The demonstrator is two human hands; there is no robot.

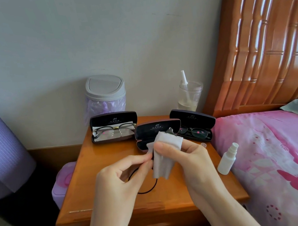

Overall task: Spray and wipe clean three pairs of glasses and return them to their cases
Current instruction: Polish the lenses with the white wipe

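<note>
Two hands, one pair of glasses held in a cloth above the nightstand.

Left hand: palm turned inward, thumb and forefinger pinching the dark glasses at the cloth's edge, other fingers curled below. Right hand: thumb pressed on the front of the white cloth, fingers wrapped in it behind, gripping the frame through it; one temple hangs down beneath. Middle case: open, nothing seen inside, just behind the hands. Left case and right case: open, each holding a pair. Spray bottle: uncapped, at the nightstand's right edge beside the bed.
</note>
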